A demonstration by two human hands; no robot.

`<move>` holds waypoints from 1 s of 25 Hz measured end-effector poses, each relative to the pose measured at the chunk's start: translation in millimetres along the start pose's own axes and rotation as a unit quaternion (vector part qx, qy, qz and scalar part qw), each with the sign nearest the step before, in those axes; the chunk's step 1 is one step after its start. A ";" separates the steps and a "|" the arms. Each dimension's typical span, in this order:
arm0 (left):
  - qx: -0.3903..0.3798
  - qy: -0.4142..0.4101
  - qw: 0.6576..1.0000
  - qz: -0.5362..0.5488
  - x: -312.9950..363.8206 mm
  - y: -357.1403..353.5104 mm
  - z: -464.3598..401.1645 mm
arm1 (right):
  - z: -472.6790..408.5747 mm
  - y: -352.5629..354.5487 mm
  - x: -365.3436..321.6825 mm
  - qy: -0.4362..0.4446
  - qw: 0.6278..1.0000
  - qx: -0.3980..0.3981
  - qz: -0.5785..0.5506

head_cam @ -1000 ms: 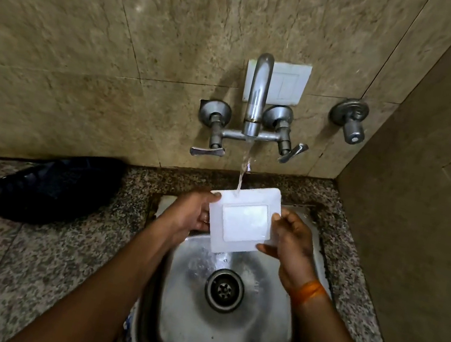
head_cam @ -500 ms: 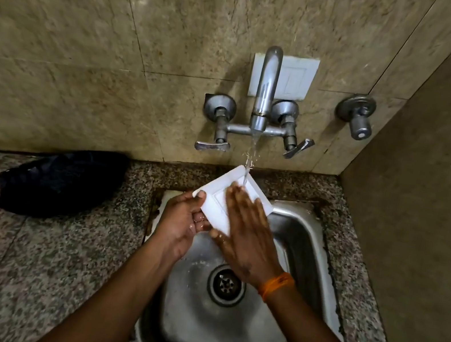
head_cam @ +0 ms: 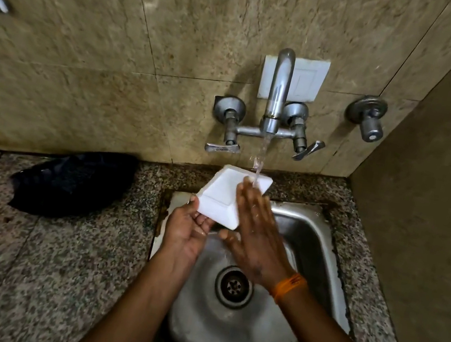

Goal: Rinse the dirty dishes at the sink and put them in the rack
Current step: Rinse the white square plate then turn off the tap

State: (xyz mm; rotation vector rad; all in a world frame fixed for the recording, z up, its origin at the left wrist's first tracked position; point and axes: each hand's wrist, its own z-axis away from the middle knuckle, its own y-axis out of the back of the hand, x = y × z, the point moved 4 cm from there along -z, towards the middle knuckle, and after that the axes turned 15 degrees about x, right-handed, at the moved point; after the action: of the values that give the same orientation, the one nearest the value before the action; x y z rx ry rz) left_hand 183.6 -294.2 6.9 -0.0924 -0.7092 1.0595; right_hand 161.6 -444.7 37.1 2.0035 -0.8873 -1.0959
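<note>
A small white square dish (head_cam: 221,197) is held over the back of the steel sink (head_cam: 322,248), under the running tap (head_cam: 276,95). My left hand (head_cam: 188,229) grips the dish from below at its near corner. My right hand (head_cam: 257,230) lies flat and spread on the dish's right part, with water falling on its fingertips. The right hand hides part of the dish. No rack is in view.
The sink drain (head_cam: 234,286) lies below my hands. A black bag (head_cam: 71,181) sits on the speckled granite counter (head_cam: 34,273) to the left. A tiled wall stands close on the right, with a separate valve (head_cam: 367,117) on the back wall.
The dish went from upright between both hands to tilted under the stream. My right hand moved from its right edge onto its surface, flat. The view shifted slightly.
</note>
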 end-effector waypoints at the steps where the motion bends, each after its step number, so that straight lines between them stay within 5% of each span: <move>1: 0.004 0.005 1.000 0.000 -1.9 1.5 0.4 | -7.0 4.1 14.4 -0.040 0.999 0.005 -0.005; 4: 0.012 0.023 0.999 -0.026 0.7 10.0 -0.1 | -11.1 14.0 38.7 -0.031 0.999 -0.013 0.013; 7: 0.021 0.049 0.995 -0.086 8.3 16.0 -7.5 | 3.0 22.7 36.0 0.026 0.998 0.049 0.026; 10: -0.006 0.059 0.976 -0.207 13.8 10.4 -8.9 | 11.0 30.0 39.8 -0.077 0.991 0.105 -0.002; 12: -0.037 -0.009 0.940 -0.338 10.4 2.9 -7.7 | 18.8 27.9 49.3 -0.180 0.978 0.100 -0.045; 14: -0.028 -0.163 0.886 -0.434 7.4 -3.0 -9.2 | 28.9 20.5 58.4 -0.351 0.912 0.090 -0.192; 16: -0.024 -0.300 0.830 -0.470 4.8 -8.0 -12.3 | 36.4 18.5 59.6 -0.494 0.801 0.094 -0.324; 19: -0.132 -0.215 0.853 -0.458 -6.5 -12.7 -5.8 | 43.5 20.4 54.4 -0.542 0.752 0.057 -0.370; 21: -0.170 -0.134 0.862 -0.458 -13.9 -12.7 -1.5 | 43.6 18.5 53.4 -0.527 0.762 0.059 -0.373; 23: -0.156 -0.140 0.865 -0.456 -14.2 -9.8 -3.3 | 40.2 18.1 56.7 -0.431 0.864 0.080 -0.247; 25: -0.125 -0.155 0.873 -0.446 -11.3 -7.1 -6.0 | 33.6 12.1 48.2 -0.238 0.971 0.016 -0.002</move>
State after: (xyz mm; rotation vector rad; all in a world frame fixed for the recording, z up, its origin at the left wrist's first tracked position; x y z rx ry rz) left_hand 189.2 -305.5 -0.5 0.1805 -1.0369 0.0811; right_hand 149.1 -498.2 12.8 1.7915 -1.1435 -1.6106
